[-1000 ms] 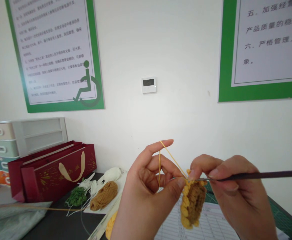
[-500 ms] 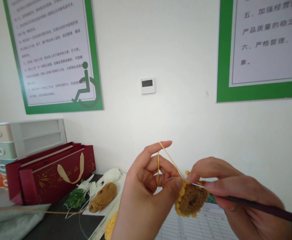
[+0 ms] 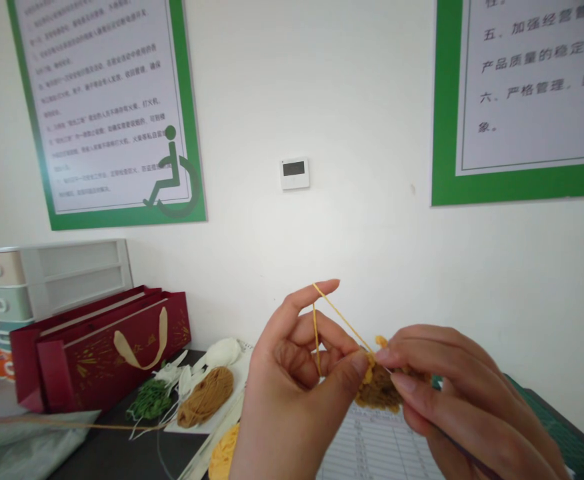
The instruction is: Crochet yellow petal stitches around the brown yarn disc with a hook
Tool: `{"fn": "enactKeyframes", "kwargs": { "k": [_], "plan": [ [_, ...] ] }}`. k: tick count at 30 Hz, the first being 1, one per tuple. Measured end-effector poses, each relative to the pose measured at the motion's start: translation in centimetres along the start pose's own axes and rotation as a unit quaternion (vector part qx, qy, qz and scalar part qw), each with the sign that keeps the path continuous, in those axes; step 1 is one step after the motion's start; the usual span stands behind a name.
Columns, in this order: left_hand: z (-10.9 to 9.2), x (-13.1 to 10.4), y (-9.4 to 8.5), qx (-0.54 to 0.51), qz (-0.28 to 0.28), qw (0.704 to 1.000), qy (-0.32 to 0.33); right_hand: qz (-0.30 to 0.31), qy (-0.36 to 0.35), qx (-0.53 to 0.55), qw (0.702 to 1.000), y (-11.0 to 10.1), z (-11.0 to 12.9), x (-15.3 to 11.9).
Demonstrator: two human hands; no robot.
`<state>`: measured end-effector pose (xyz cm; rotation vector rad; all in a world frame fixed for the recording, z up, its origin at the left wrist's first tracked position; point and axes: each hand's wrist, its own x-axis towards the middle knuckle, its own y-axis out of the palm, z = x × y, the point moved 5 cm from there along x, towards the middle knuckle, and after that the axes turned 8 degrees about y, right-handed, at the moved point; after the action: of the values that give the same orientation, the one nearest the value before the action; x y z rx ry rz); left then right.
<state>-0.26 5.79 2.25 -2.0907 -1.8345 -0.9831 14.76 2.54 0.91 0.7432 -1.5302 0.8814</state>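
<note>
A small brown-and-yellow crocheted yarn piece (image 3: 379,397) is held up between both hands, above a white printed grid sheet (image 3: 372,447). Its yellow edge is pinched in the closed thumb and fingers of the left hand (image 3: 297,380); over the raised index finger a thin yellow yarn strand (image 3: 342,315) is stretched down to the piece. A slim, dark-handled metal hook (image 3: 467,457) is gripped by the closed fingers of the right hand (image 3: 462,393). A green yarn bundle (image 3: 151,400) is seen on the black table (image 3: 107,447).
</note>
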Motion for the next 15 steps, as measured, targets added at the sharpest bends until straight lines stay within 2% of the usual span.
{"fn": "enactKeyframes", "kwargs": {
  "k": [5, 9, 13, 15],
  "plan": [
    [0.2, 0.2, 0.2, -0.059, -0.048, 0.997, -0.017, -0.062, 0.071, 0.131, 0.987, 0.8, -1.8, -1.3],
    [0.4, 0.3, 0.4, -0.099, -0.044, 0.993, -0.038, -0.087, 0.133, 0.198, 0.967, 1.5, -3.4, -1.9],
    [0.8, 0.2, 0.6, -0.128, -0.032, 0.988, -0.078, -0.111, 0.128, 0.202, 0.965, 1.7, -3.6, -2.3],
    [1.0, 0.1, 0.8, -0.122, -0.034, 0.989, -0.079, -0.127, 0.097, 0.141, 0.977, 1.6, -3.0, -2.2]
  ]
}}
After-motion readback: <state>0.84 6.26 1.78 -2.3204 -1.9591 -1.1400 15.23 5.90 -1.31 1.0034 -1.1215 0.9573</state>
